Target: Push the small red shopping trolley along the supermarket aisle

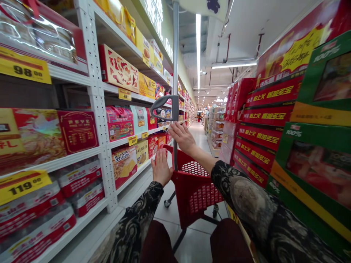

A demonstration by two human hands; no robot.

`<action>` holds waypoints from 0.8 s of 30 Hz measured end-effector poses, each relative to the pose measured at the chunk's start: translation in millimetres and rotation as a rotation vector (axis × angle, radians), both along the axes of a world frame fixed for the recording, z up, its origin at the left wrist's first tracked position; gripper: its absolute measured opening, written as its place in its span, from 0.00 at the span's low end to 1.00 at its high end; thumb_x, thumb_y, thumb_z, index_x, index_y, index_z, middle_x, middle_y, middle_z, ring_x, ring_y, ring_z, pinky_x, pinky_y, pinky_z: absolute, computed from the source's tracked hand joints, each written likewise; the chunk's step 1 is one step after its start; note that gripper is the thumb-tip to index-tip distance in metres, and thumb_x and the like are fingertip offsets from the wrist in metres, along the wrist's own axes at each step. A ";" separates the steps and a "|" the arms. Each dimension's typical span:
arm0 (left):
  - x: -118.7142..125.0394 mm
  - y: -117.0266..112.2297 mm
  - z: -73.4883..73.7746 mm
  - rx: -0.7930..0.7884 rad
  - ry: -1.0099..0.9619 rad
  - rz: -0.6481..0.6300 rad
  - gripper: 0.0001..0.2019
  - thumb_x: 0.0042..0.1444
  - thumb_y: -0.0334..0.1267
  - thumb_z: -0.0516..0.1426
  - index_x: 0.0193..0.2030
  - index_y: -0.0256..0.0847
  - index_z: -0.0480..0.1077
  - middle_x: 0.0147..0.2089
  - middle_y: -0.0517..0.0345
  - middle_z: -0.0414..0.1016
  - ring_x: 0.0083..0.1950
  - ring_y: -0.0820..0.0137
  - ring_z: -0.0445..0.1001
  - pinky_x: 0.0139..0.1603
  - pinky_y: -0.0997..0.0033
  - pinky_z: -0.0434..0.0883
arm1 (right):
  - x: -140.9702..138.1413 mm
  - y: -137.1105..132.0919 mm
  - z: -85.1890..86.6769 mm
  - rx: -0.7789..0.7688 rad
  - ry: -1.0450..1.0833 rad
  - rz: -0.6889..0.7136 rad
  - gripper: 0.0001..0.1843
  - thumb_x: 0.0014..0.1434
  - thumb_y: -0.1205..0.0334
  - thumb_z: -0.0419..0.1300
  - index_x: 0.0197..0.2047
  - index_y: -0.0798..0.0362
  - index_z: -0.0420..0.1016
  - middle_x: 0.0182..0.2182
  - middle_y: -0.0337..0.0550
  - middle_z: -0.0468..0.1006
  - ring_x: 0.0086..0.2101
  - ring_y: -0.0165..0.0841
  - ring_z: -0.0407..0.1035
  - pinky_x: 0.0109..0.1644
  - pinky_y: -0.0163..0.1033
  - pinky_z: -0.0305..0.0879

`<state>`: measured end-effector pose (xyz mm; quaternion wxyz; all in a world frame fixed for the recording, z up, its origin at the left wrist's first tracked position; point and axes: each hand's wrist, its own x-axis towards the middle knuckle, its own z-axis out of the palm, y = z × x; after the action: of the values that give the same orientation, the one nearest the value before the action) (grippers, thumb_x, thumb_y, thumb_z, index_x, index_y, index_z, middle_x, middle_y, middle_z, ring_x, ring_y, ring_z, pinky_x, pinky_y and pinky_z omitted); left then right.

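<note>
A red plastic shopping cart (196, 195) with a perforated basket stands in front of my knees. From it rises a grey metal pole (176, 47) with a grey loop handle (166, 108) partway up. My left hand (162, 168) is open beside the cart's left rear corner, its fingers stretched upward. Higher and to the right, my right hand (183, 138) is open with its palm turned down, just below the loop handle. It covers part of the pole; whether it touches the pole I cannot tell. Neither hand holds anything visible.
White shelving (94, 87) with boxed goods and yellow price tags (24, 65) lines the left. Stacked red drink cases (263, 135) and green boxes (315, 153) crowd the right side. A tiled aisle (199, 131) runs ahead between them, with a distant person (199, 117).
</note>
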<state>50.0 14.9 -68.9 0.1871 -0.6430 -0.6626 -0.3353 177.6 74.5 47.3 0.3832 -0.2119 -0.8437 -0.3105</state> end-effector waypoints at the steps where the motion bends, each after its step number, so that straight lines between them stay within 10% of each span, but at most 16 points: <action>1: -0.5 0.1 -0.2 0.005 -0.003 0.001 0.38 0.48 0.36 0.53 0.65 0.29 0.44 0.68 0.36 0.46 0.69 0.55 0.44 0.63 0.42 0.46 | -2.6 1.8 7.2 0.007 0.005 0.003 0.22 0.62 0.73 0.45 0.58 0.54 0.61 0.61 0.46 0.59 0.63 0.39 0.42 0.65 0.55 0.42; 5: -2.7 -1.4 -4.6 0.008 -0.004 -0.002 0.37 0.48 0.35 0.53 0.65 0.29 0.45 0.67 0.36 0.47 0.69 0.55 0.44 0.64 0.43 0.45 | -3.1 4.1 -2.0 0.000 -0.063 0.021 0.20 0.62 0.72 0.46 0.56 0.55 0.64 0.59 0.48 0.62 0.63 0.40 0.44 0.64 0.55 0.44; 15: -8.6 -1.5 -14.6 -0.038 0.059 0.019 0.36 0.49 0.37 0.52 0.65 0.28 0.45 0.68 0.38 0.44 0.69 0.57 0.42 0.65 0.44 0.44 | 7.3 -5.8 -103.7 0.042 -0.338 -0.035 0.18 0.61 0.69 0.49 0.54 0.60 0.67 0.56 0.53 0.65 0.59 0.43 0.53 0.61 0.52 0.53; 24: -9.2 -4.3 -14.0 -0.065 0.096 0.054 0.36 0.49 0.36 0.53 0.65 0.28 0.46 0.68 0.39 0.44 0.69 0.56 0.42 0.65 0.43 0.42 | 1.0 0.8 -76.8 0.084 -0.190 -0.087 0.20 0.63 0.69 0.46 0.57 0.58 0.63 0.60 0.51 0.60 0.61 0.43 0.48 0.62 0.52 0.50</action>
<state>40.9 10.6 -82.8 0.2064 -0.6459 -0.6807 -0.2771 178.6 75.3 -29.5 0.2960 -0.2018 -0.8525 -0.3806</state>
